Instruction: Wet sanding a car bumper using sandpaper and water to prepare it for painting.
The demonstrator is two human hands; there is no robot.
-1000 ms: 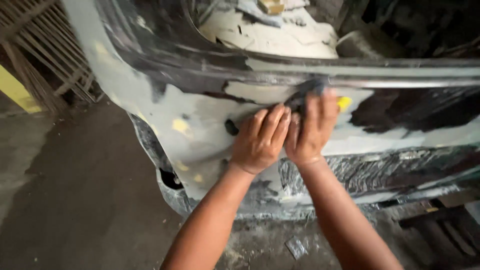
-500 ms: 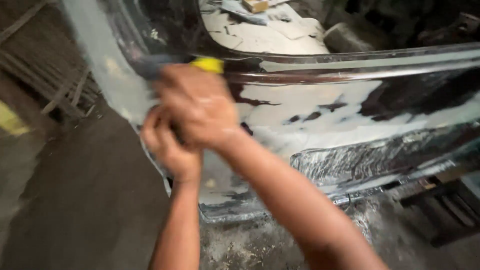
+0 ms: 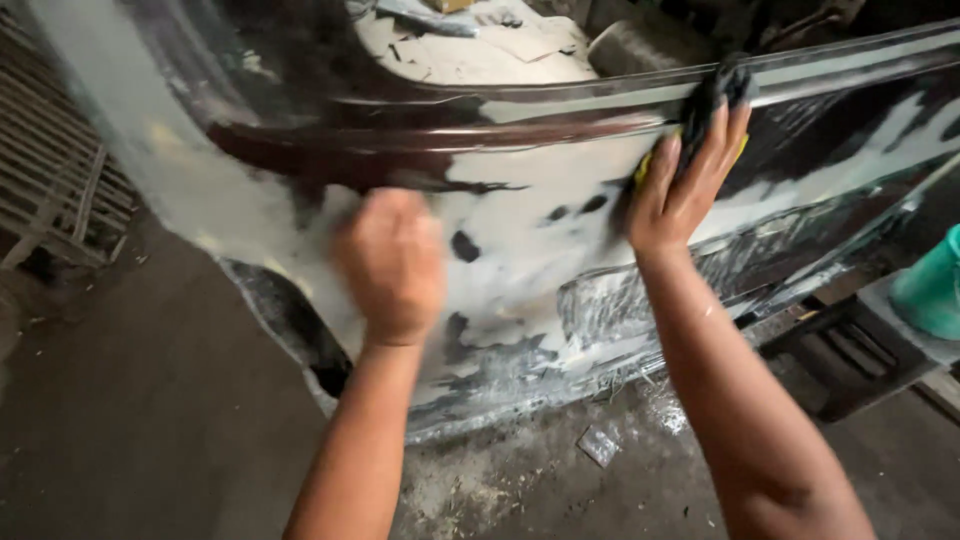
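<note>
Far left: slatted metal grating point(image 3: 60, 190) standing beside the panel's left edge, with bare concrete floor point(image 3: 130, 420) open below it toward the bottom-left corner.

Centre: large dark car body panel point(image 3: 520, 200) standing on edge, much of its face covered in pale filler or foam, dark patches showing through. Raised ridge running across near the panel's upper edge. Lower edge ragged, resting close to the floor, small debris scattered along it.

Left hand point(image 3: 392, 262) blurred, set against the pale area in the left-centre of the panel, well below the ridge. Fingers curled inward; whether closed on anything, cannot tell. Open panel face to its left and below.

Right hand point(image 3: 685, 180) pressed flat on the panel just under the ridge, fingers spread and pointing up, pinning a yellow-and-dark sanding pad point(image 3: 712, 105) against the surface. Pad reaching the ridge line, its top edge showing above the fingertips. Clear panel face to the right of it.

Far right: teal plastic container point(image 3: 932, 285) at the frame edge, well apart from both hands, with a dark slatted pallet point(image 3: 850, 350) below the panel's lower right corner.
</note>
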